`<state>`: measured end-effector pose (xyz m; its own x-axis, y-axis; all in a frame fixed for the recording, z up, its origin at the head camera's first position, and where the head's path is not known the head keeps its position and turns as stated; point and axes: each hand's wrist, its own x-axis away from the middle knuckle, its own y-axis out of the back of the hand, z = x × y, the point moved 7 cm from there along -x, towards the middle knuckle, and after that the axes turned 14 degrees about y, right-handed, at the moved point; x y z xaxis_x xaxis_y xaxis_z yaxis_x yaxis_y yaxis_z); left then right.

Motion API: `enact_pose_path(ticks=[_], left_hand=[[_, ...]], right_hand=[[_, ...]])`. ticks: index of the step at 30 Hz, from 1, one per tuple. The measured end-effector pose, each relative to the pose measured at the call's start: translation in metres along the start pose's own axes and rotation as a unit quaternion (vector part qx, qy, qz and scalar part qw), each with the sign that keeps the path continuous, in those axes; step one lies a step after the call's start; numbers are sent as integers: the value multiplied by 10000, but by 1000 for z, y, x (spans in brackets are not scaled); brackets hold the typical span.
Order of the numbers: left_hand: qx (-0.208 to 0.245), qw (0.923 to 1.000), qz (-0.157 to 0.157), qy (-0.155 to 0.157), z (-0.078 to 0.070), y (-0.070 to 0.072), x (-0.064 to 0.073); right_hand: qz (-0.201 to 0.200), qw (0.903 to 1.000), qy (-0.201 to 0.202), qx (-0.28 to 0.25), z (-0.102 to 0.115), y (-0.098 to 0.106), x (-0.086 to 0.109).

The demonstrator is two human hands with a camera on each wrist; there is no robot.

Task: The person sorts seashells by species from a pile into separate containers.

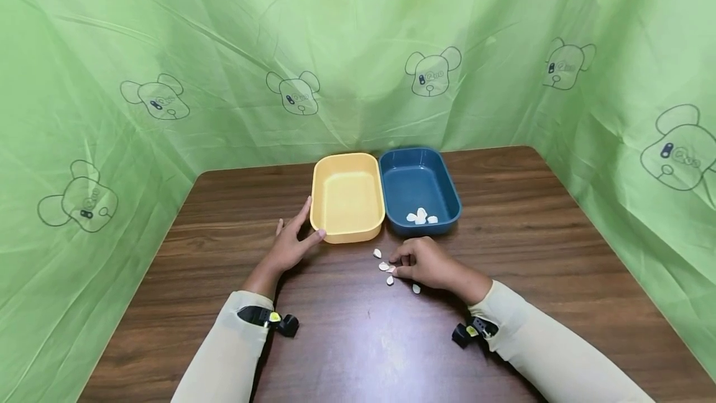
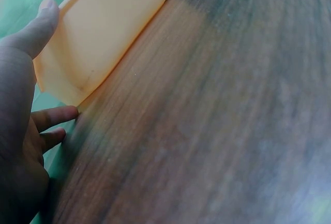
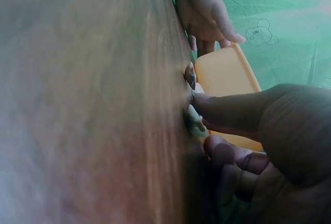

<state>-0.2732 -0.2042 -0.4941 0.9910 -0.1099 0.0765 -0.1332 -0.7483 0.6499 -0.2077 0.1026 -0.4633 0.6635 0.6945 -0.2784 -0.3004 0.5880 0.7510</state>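
My left hand (image 1: 289,246) rests against the yellow bin (image 1: 348,238), its thumb at the near rim and its straight fingers spread along the left side. In front of the bins, my right hand (image 1: 429,263) bends low over several small, whitish, shell-like pieces (image 1: 377,254) scattered on the table. Its thumb and index fingertip are right at one piece (image 3: 194,122), which shows between them; I cannot tell whether they pinch it. A few similar white pieces (image 1: 421,214) lie at the near end of the blue bin (image 1: 454,209).
The two bins stand side by side at the back of the brown wooden table (image 1: 347,341). One stray piece (image 1: 416,289) lies below my right hand. Green curtains (image 1: 358,30) with bear-head outlines hang behind the table and along both sides.
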Motion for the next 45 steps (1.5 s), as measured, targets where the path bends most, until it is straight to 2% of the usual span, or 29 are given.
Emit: enact_pose_path(ticks=[6,12,19,27,33,39,45], left_hand=[[-33,10000,59,53,-3,-1,-2],[59,9999,72,105,1,0,0],[-107,9998,96,100,-1,-1,0],[8,10000,17,-14,-1,1,1],[83,9998,-61,-169,-2,2,2],[-56,10000,32,-42,-1,1,0],[-75,10000,26,-9,-1,1,0]], right_hand=[[-24,10000,-69,26,-2,2,-1],[-93,9992,-276,-279,-6,-1,1],[-232,9978,-472,-403,-6,-2,3],[-320,9971,-463,-512,-3,-4,1],[-211,9980,-399,-447,-2,-4,2],[-35,9993,-172,-336,-5,-4,2],[51,9993,-161,-337,-6,-3,3]])
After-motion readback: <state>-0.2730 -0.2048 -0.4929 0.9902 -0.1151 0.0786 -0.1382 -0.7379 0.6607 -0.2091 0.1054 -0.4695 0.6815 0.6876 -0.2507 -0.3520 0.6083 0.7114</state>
